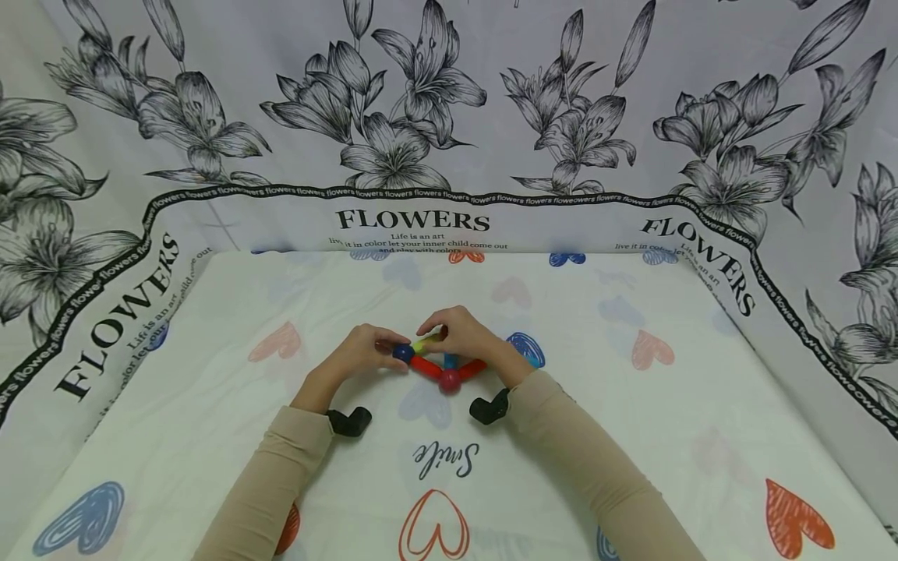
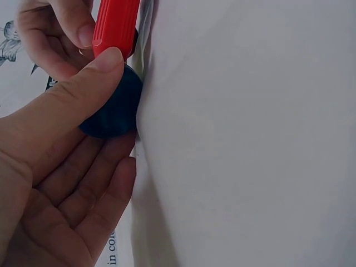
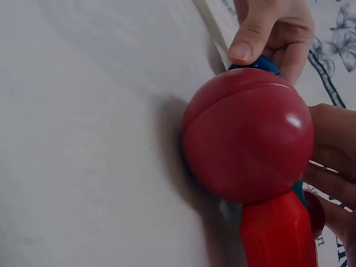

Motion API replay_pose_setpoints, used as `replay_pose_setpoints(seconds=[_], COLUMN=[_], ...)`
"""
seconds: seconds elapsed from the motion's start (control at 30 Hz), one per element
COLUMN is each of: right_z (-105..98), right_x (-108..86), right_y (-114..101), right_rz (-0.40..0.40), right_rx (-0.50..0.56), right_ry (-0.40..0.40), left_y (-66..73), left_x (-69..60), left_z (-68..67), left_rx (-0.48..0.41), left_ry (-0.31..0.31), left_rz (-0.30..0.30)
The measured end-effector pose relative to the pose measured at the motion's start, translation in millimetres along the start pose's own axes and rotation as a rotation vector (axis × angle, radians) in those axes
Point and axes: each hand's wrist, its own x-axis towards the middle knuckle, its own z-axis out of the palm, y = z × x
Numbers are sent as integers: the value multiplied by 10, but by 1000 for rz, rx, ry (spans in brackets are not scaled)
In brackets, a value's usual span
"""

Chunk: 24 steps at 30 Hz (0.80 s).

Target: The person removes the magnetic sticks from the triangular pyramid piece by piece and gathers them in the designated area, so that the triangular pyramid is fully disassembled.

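Ball-and-rod toy (image 1: 435, 372) is what I have centred in my head view, on the white heart-printed cloth (image 1: 561, 444), just beyond the printed word "Smile" (image 1: 446, 460). The left hand (image 1: 361, 348) pinches its blue ball (image 2: 115, 111), thumb on one side and fingers beneath, as my left wrist view confirms. A red rod (image 1: 425, 367) links that ball to a crimson ball (image 3: 247, 136) at the near corner, where a second red rod (image 1: 471, 369) runs off toward the right wrist and a short blue rod (image 1: 450, 361) shows behind. Over the far side, I read the right hand (image 1: 459, 333) as pinching the yellow-green rod (image 1: 419, 345) that meets the blue ball; its fingers are bent there and hide the far end. From the right wrist I also catch another red ball (image 3: 316, 214), partly hidden, near that hand's fingers. Both forearms wear beige sleeves (image 1: 589, 460), with a black mount (image 1: 350, 421) under each wrist.
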Motion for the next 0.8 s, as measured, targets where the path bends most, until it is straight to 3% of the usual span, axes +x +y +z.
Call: replay_pose_setpoints(seconds=[0.5, 0.8], right_z=[50, 64], right_x=[38, 26], right_y=[33, 28], right_rz=[19, -3], right_rx=[-36, -39], right_ry=[-13, 22], left_y=[8, 35], left_x=[3, -8], left_z=[-3, -10], left_rx=[2, -20], left_ry=[0, 2], left_rz=[-34, -41])
